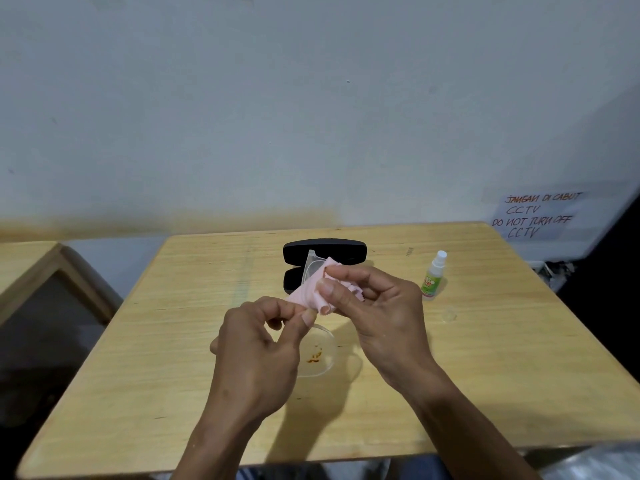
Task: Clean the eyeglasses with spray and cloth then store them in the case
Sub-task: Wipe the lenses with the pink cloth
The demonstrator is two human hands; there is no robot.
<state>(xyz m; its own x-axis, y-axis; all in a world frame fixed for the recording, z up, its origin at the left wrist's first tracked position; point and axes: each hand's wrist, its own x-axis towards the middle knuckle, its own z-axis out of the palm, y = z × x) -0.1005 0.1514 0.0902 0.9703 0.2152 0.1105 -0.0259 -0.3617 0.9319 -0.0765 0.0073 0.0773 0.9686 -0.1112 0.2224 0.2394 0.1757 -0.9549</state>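
Above the wooden table (485, 358), the left hand (256, 351) pinches the clear-framed eyeglasses (320, 355) near the bridge, one lens hanging just right of its thumb. The right hand (377, 313) grips the pink cloth (308, 296) around the other lens. The open black case (323, 251) lies just beyond both hands, and the spray bottle (433, 277) stands right of the right hand.

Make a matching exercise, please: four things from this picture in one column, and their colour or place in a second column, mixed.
Things:
1. cloth
2. case
3. spray bottle
4. eyeglasses

Descriptions:
A. black, lying open on the table
B. clear frame, held in both hands
C. pink, pressed on a lens by the right hand
D. standing upright, right of the case

Pairs: 1-C, 2-A, 3-D, 4-B
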